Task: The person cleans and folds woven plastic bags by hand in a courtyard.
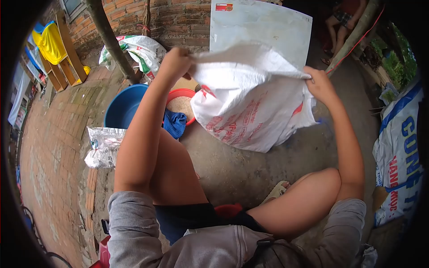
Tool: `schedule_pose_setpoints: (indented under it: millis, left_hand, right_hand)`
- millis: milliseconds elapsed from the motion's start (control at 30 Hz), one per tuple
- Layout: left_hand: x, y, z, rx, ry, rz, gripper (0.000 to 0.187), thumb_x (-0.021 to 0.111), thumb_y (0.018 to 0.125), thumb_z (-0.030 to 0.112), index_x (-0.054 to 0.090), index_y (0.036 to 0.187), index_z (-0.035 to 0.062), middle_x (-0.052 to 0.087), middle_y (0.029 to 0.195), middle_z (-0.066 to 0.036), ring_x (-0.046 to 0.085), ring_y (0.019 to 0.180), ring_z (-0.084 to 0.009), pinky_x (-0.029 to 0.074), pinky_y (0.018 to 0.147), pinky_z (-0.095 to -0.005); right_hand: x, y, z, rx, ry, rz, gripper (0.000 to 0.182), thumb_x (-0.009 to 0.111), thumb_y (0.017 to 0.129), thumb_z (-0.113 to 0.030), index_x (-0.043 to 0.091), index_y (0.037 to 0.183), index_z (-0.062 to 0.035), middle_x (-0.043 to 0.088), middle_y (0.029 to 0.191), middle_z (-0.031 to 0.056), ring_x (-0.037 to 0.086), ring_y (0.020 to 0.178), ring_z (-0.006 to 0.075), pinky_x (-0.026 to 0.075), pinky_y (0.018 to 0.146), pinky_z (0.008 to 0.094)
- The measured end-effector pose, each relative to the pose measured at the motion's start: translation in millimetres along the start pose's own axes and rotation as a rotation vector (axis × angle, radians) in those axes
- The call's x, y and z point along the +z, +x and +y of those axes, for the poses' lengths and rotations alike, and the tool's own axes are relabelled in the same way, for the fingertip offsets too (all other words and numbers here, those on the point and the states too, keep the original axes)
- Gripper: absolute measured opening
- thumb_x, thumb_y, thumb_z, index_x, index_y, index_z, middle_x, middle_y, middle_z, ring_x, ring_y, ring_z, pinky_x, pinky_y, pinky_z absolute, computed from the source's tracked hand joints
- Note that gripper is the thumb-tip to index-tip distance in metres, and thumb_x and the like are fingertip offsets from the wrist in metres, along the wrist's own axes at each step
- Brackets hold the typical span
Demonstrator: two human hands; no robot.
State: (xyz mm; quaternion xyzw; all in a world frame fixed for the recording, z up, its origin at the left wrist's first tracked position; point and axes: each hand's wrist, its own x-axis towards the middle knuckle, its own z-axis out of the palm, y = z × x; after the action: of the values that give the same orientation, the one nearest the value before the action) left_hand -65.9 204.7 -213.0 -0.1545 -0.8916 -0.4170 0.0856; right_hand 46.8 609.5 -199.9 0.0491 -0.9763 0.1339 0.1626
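A white woven sack [246,107] with red print hangs in the air in front of me, its upper edge spread between both hands. My left hand [177,64] is closed on the sack's left upper corner and is slightly blurred. At the right corner, my right hand [319,84] grips the edge between pinched fingers. Left of the sack, partly behind my left forearm, are a red basin [191,93] holding pale grains, a blue cloth [174,123] over its near rim and a larger blue tub [123,107]. The sack's inside is mostly hidden.
A pale panel [268,27] leans by the brick wall. Filled sacks stand at the back left [138,49] and right [395,156]. A crumpled bag [103,147] lies beside my left arm. Poles rise at both sides. Another person's legs [338,31] show at the upper right.
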Motion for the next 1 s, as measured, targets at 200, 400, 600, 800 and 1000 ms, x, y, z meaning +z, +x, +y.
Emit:
schedule_pose_setpoints:
  millis: [200, 400, 600, 800, 1000]
  left_hand:
    - [7.3, -0.6, -3.2, 0.477, 0.177, 0.457, 0.029, 0.047, 0.086, 0.004, 0.065, 0.108, 0.0030, 0.067, 0.078, -0.018, 0.068, 0.070, -0.0243, 0.052, 0.064, -0.0337]
    - [14.7, 1.1, -18.6, -0.372, 0.019, -0.698, 0.036, 0.049, 0.088, 0.002, 0.059, 0.122, -0.0001, 0.069, 0.092, -0.017, 0.071, 0.070, -0.0258, 0.060, 0.060, -0.0334]
    - [13.1, 2.1, 12.5, 0.144, -0.595, 0.186, 0.031, 0.043, 0.094, 0.003, 0.058, 0.121, -0.0017, 0.067, 0.092, -0.016, 0.070, 0.077, -0.0220, 0.058, 0.072, -0.0309]
    - [13.8, 12.6, -5.7, -0.145, -0.662, 0.044, 0.028, 0.044, 0.092, 0.006, 0.056, 0.114, -0.0061, 0.068, 0.089, -0.019, 0.070, 0.073, -0.0250, 0.058, 0.067, -0.0330]
    - [4.8, -2.9, 5.5, -0.263, 0.023, -1.126, 0.038, 0.050, 0.090, 0.015, 0.045, 0.124, -0.0019, 0.068, 0.093, -0.023, 0.071, 0.074, -0.0263, 0.059, 0.063, -0.0342]
  right_hand:
    - [-27.2, -2.8, -35.8, -0.305, 0.076, 0.609, 0.035, 0.048, 0.075, 0.004, 0.059, 0.106, -0.0083, 0.062, 0.085, 0.0218, 0.064, 0.079, 0.0350, 0.049, 0.069, 0.0422]
    - [32.7, -27.5, 15.1, 0.278, 0.208, -1.066, 0.029, 0.049, 0.076, 0.001, 0.063, 0.101, -0.0060, 0.065, 0.086, 0.0190, 0.063, 0.075, 0.0288, 0.050, 0.070, 0.0364]
    - [16.1, -2.0, 27.8, -0.071, 0.181, 0.374, 0.037, 0.042, 0.078, 0.003, 0.060, 0.108, -0.0093, 0.061, 0.080, 0.0255, 0.062, 0.079, 0.0433, 0.046, 0.065, 0.0465]
    - [-4.4, -5.5, 8.9, 0.087, 0.107, 0.315, 0.033, 0.043, 0.079, 0.004, 0.061, 0.104, -0.0072, 0.063, 0.085, 0.0163, 0.066, 0.082, 0.0252, 0.047, 0.070, 0.0331]
    - [-10.6, -33.5, 49.9, 0.173, 0.023, -0.795, 0.027, 0.057, 0.077, 0.000, 0.066, 0.102, -0.0081, 0.068, 0.087, 0.0044, 0.061, 0.081, 0.0144, 0.048, 0.072, 0.0284]
